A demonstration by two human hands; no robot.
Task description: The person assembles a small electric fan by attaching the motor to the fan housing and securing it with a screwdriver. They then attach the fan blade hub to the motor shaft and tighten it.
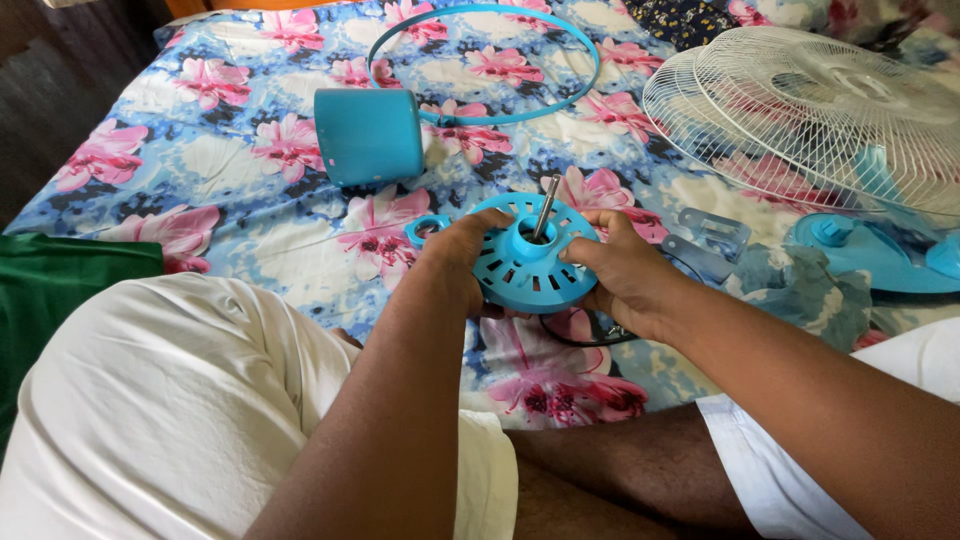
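— Floral bedsheet (pixel 250 200) fills the view, and two white grilles (pixel 800 110) lie stacked at the far right. What else?

— Blue ring (pixel 485 60) at the top, blue cover (pixel 368 135) just below it, on its side.

— And the hands?

— Both clamp the blue motor housing (pixel 525 265), centre frame, held just above the sheet. Left hand (pixel 455 255) grips its left edge, right hand (pixel 620 270) its right.

— Smallest bits?

— Steel shaft (pixel 545 205) sticks up from the housing; grey brackets (pixel 705 240) lie just right of the right hand.
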